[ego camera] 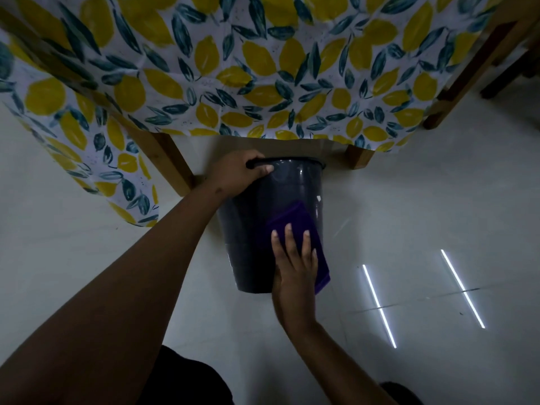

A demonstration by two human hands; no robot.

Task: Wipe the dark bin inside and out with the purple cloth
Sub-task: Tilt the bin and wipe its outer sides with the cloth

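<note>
A: What's underfoot?

B: A pale, glossy tiled floor [409, 200]. Two bright strip-light reflections [380, 305] lie on it, to the right of the dark bin [248, 229].

A: And nearest the camera?

B: Dark clothing [187, 381] at the bottom edge, on the near side of the bin. Both bare forearms reach out from there towards it.

A: What is the right hand doing?

B: The right hand [295, 267] lies flat on the bin's outer wall, low down near its base. Its fingers are straight and slightly spread, pressing the purple cloth [292, 220] against the wall. The cloth sits folded under the palm and shows beyond the fingertips.

A: How does the bin sit?

B: Tipped away from the person, base nearer, mouth facing off. Whether the base touches the floor, I cannot tell.

A: The other hand?

B: The left hand [236, 173] is on the far left of the bin, fingers curled tight over the rim [298, 160].

A: Beyond that?

B: Wooden table legs [172, 162] stand just behind the bin on either side. A tablecloth [263, 68] printed with lemons and leaves hangs above it.
</note>
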